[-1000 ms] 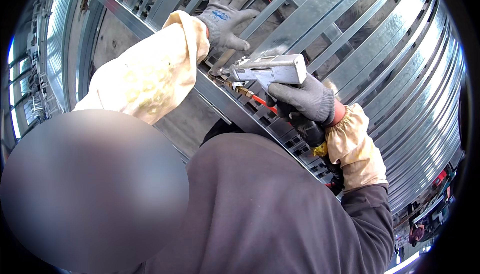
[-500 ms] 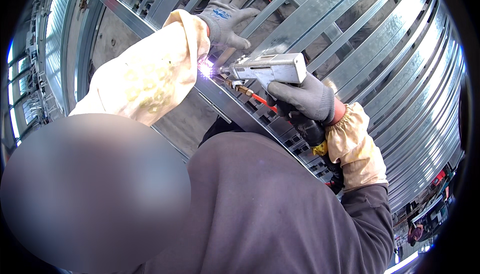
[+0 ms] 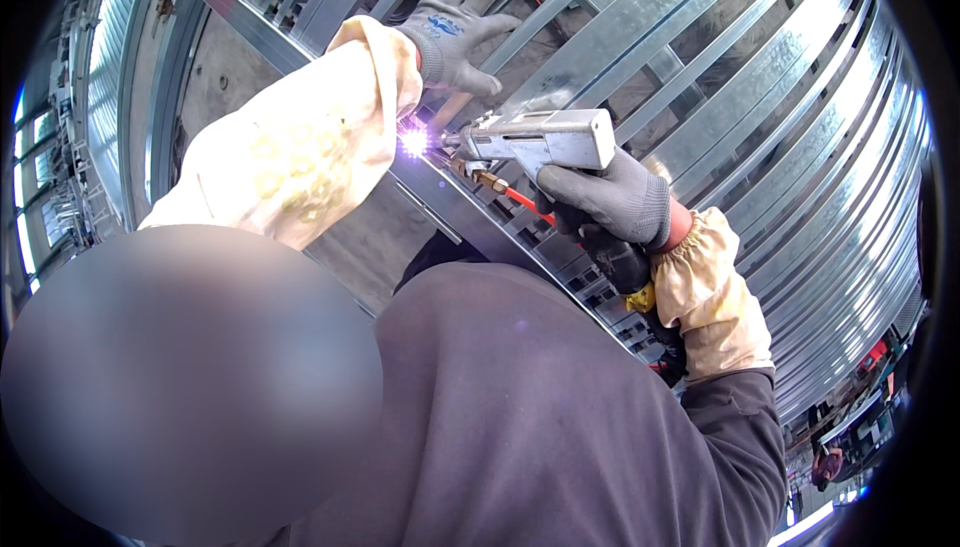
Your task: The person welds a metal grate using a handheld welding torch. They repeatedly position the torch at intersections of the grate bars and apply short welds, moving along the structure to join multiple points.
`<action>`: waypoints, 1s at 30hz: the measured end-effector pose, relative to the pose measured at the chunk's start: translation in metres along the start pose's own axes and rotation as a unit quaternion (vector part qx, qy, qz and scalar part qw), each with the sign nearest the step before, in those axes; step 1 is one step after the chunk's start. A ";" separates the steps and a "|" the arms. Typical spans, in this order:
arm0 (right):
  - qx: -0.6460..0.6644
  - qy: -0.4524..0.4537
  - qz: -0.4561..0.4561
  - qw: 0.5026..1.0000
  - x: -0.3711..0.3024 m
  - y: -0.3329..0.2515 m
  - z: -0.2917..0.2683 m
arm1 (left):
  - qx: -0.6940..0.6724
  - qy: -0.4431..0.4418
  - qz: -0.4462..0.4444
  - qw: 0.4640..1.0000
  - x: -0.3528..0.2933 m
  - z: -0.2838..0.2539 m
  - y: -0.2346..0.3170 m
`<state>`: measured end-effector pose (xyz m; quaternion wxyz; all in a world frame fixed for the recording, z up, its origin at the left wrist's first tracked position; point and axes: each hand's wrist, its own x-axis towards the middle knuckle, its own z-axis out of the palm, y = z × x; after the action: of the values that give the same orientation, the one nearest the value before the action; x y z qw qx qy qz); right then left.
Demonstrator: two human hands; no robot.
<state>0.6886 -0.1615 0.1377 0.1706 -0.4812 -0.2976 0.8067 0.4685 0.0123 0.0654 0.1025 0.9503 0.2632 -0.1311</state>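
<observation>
Torch (image 3: 545,137) near rail (image 3: 478,219) edge, gaps between slats (image 3: 612,42)

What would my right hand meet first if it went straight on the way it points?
Your right hand, led by its silver gun, would likely first meet the bright spark by the metal rail; the left sleeve seems just beyond, though depth is unclear.

The grey-gloved left hand (image 3: 458,35) lies on long silver metal slats (image 3: 605,47), far-left of a silver boxy metal gun (image 3: 545,135).
</observation>
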 end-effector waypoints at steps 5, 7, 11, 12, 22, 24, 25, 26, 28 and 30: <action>0.000 0.007 -0.014 1.000 -0.001 0.004 0.001 | 0.002 -0.003 0.000 1.000 0.000 -0.004 0.002; 0.000 0.004 -0.007 1.000 -0.003 0.002 0.000 | 0.004 -0.016 -0.006 1.000 0.001 -0.007 0.003; 0.010 0.004 -0.005 1.000 -0.003 0.004 0.001 | 0.000 -0.008 -0.003 1.000 0.000 -0.002 0.001; 0.006 0.005 -0.005 1.000 -0.004 0.003 0.001 | 0.001 -0.011 -0.004 1.000 0.000 -0.003 0.002; -0.012 0.013 0.033 0.999 -0.009 -0.002 0.002 | 0.008 -0.014 -0.004 1.000 0.001 -0.005 0.003; -0.005 0.015 -0.006 1.000 -0.010 0.001 0.003 | 0.009 -0.008 -0.002 1.000 0.001 -0.003 0.002; -0.002 0.017 -0.025 1.000 -0.010 0.003 0.003 | 0.010 -0.006 -0.001 1.000 0.001 -0.002 0.001; -0.002 0.016 -0.020 1.000 -0.010 0.004 0.003 | 0.012 -0.004 -0.001 1.000 0.001 -0.001 0.001; -0.001 0.014 -0.010 1.000 -0.009 0.006 0.002 | 0.011 -0.010 -0.003 1.000 0.001 -0.002 0.002; -0.002 0.012 0.003 1.000 -0.010 0.008 0.001 | 0.009 -0.010 -0.002 1.000 0.001 -0.002 0.002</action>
<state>0.6924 -0.1731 0.1399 0.1707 -0.4921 -0.2955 0.8009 0.4709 0.0122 0.0675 0.0960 0.9493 0.2629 -0.1433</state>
